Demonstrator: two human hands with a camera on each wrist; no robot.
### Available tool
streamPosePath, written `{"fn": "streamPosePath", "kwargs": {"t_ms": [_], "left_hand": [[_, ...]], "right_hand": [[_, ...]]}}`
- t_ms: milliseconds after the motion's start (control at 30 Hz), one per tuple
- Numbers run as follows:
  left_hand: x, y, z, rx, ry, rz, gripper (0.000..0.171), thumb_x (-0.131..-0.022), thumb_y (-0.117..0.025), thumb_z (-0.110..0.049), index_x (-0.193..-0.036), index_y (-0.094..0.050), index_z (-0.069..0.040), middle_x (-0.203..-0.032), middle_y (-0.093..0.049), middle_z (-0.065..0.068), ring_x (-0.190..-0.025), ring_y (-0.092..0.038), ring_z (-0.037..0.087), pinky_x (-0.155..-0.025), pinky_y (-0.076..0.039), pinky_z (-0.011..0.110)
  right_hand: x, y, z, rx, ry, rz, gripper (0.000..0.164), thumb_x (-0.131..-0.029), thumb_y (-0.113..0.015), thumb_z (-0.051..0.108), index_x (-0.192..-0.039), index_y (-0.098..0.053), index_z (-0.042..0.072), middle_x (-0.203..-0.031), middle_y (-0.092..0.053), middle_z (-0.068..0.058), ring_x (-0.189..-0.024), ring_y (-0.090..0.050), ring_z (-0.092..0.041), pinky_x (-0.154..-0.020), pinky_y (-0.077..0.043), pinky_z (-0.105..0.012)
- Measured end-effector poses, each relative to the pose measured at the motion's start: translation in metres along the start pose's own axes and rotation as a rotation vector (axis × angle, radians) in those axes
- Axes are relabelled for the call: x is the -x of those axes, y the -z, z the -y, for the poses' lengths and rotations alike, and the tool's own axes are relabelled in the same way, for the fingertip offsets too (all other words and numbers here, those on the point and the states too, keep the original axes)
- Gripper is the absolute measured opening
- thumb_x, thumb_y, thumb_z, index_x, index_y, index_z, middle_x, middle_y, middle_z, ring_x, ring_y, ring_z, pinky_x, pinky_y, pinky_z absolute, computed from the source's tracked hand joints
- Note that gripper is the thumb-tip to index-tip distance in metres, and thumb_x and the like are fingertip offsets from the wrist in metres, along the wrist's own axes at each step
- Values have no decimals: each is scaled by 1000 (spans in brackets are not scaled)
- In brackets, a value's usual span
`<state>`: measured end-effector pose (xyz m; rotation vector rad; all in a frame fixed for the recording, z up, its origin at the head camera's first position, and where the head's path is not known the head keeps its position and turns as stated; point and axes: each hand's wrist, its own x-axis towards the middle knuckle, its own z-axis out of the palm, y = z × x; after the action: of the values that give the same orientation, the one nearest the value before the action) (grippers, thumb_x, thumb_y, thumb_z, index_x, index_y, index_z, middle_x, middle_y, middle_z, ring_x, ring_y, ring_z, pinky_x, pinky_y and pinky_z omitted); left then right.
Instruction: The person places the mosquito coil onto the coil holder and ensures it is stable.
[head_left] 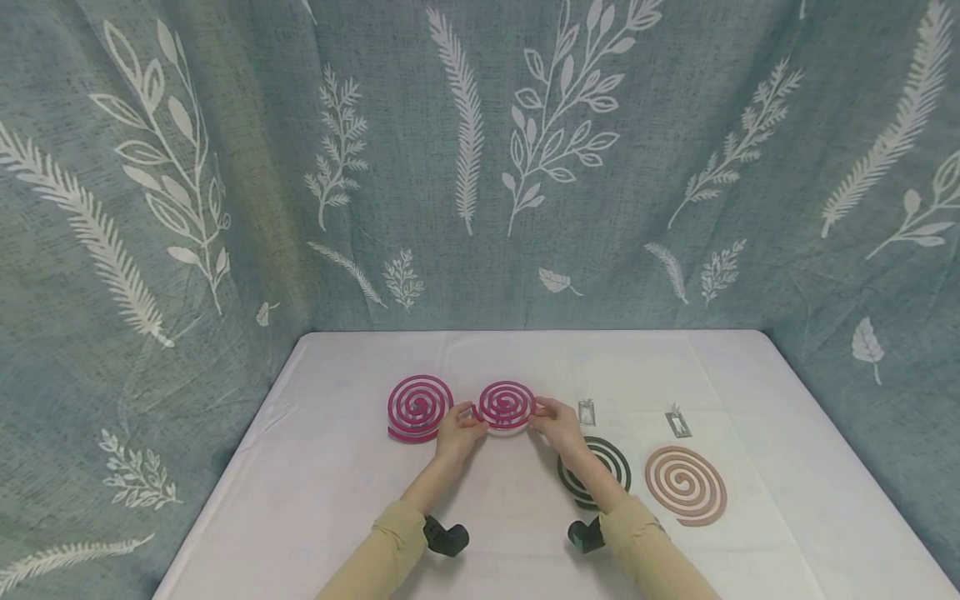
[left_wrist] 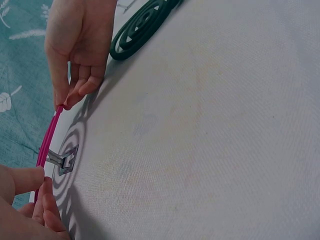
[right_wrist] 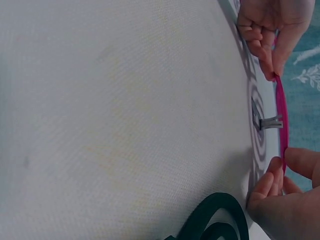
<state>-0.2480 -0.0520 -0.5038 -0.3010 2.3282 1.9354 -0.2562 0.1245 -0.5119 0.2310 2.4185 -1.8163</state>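
Note:
A magenta mosquito coil (head_left: 507, 404) is held level between both hands, just above the white table. My left hand (head_left: 459, 433) pinches its left edge between thumb and fingers. On the opposite edge, my right hand (head_left: 557, 423) pinches it the same way. A small metal coil stand (left_wrist: 68, 161) is under the coil, its upright tab reaching the coil in the right wrist view; whether they are joined I cannot tell. Left of the left hand, a second magenta coil (head_left: 420, 406) appears to sit over another stand, mostly hidden.
Partly behind the right forearm lies a dark green coil (head_left: 622, 463). A tan coil (head_left: 683, 481) is farther right. Two metal stands (head_left: 587, 412) lie behind these coils. A patterned blue-green curtain (head_left: 480, 275) hangs at the table's back edge.

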Motion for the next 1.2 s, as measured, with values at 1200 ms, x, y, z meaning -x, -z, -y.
{"fn": "streamPosePath", "kwargs": {"t_ms": [1200], "left_hand": [[1,1,-1,-20,9,-3,55,-84,-65,-1,-134,-44,7,-90,-61,12,-75,-55,11,-74,-53,24]], "right_hand": [[2,1,1,-7,20,-3,45,-89,-60,7,-131,-51,-5,-106,-64,-17,-95,-63,-21,-86,-53,-33]]}}
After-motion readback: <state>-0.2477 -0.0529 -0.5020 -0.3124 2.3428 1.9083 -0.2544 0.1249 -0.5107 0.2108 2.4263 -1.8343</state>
